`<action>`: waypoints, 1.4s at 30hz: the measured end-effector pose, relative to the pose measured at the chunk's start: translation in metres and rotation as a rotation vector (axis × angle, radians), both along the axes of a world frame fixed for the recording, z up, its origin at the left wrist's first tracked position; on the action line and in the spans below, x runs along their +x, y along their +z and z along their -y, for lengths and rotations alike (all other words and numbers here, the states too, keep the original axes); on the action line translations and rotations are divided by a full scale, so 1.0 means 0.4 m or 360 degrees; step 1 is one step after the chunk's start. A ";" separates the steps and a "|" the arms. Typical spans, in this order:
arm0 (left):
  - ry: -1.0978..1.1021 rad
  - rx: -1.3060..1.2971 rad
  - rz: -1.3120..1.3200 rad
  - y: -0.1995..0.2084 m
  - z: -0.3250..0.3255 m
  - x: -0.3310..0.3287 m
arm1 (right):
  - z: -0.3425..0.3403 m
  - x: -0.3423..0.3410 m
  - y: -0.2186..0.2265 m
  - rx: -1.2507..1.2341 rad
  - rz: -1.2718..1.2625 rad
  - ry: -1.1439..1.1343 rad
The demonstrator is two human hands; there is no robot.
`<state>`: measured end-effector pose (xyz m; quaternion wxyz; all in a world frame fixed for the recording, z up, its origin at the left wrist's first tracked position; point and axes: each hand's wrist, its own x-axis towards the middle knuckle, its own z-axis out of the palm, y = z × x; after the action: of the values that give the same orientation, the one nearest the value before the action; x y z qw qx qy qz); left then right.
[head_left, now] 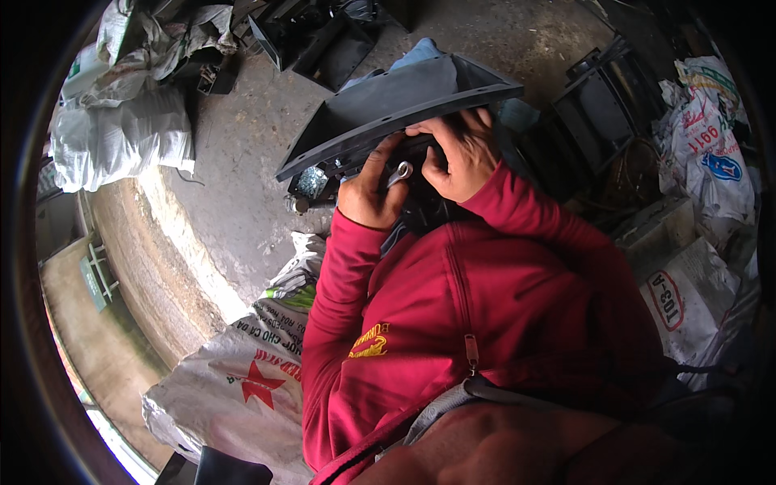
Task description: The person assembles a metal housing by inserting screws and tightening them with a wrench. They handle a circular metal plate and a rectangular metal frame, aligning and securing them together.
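Observation:
A dark grey metal frame with raised edges lies tilted in front of me, across my lap. My left hand is closed around a wrench, whose ring end sticks out beside the thumb; its index finger reaches up to the frame's near edge. Against that same edge, my right hand has its fingers bent, with the index fingertip close to the left one. Whatever its fingertips pinch is hidden under the edge. Left of the left hand, a dark box holds small shiny metal pieces.
More dark metal frames lie on the concrete floor ahead, and others stand at the right. Plastic-wrapped bundles sit at the far left. White sacks flank me, one at the left and one at the right.

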<state>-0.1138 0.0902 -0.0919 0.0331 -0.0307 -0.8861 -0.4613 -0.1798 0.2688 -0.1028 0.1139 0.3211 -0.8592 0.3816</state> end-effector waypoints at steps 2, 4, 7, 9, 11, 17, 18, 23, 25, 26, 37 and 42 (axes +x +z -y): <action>-0.0006 0.0022 -0.0018 0.000 0.001 -0.001 | -0.001 -0.002 -0.007 -0.0011 -0.0037 0.0007; -0.0013 0.0081 -0.0118 -0.008 0.002 -0.002 | -0.001 -0.003 -0.018 -0.0047 -0.0106 0.0012; 0.0118 0.0268 0.0075 -0.005 -0.009 0.009 | -0.002 -0.006 -0.022 -0.0090 -0.0184 0.0012; 0.0107 0.0135 0.0034 -0.002 -0.007 0.006 | -0.002 -0.003 -0.012 -0.0059 -0.0157 0.0003; 0.0081 0.0122 0.0085 0.012 -0.008 -0.002 | -0.004 -0.002 -0.011 -0.0019 -0.0147 0.0001; -0.0017 0.0608 0.0215 0.008 -0.007 -0.006 | -0.012 -0.008 -0.026 -0.0015 -0.0182 0.0012; -0.0009 0.0776 0.0272 -0.005 -0.007 0.000 | -0.013 -0.009 -0.030 -0.0053 -0.0218 0.0007; -0.0010 0.1187 0.0363 -0.009 -0.013 0.009 | -0.014 -0.008 -0.058 0.0001 -0.0292 0.0016; -0.0027 0.1175 0.0375 -0.011 -0.010 0.009 | -0.013 -0.008 -0.048 0.0003 -0.0300 0.0003; -0.0021 0.1158 0.0377 -0.011 -0.008 0.008 | -0.012 -0.010 -0.043 0.0031 -0.0296 0.0011; 0.0062 0.0802 0.0252 -0.022 -0.001 -0.005 | -0.024 -0.029 -0.076 0.0043 -0.0429 0.0083; 0.0178 -0.0186 0.0110 0.021 -0.019 -0.011 | -0.027 -0.044 -0.052 0.0117 -0.0469 0.0166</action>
<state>-0.1183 0.0977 -0.0836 0.0264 0.0328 -0.9124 -0.4070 -0.1972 0.2797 -0.1238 0.2070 0.4218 -0.8287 0.3040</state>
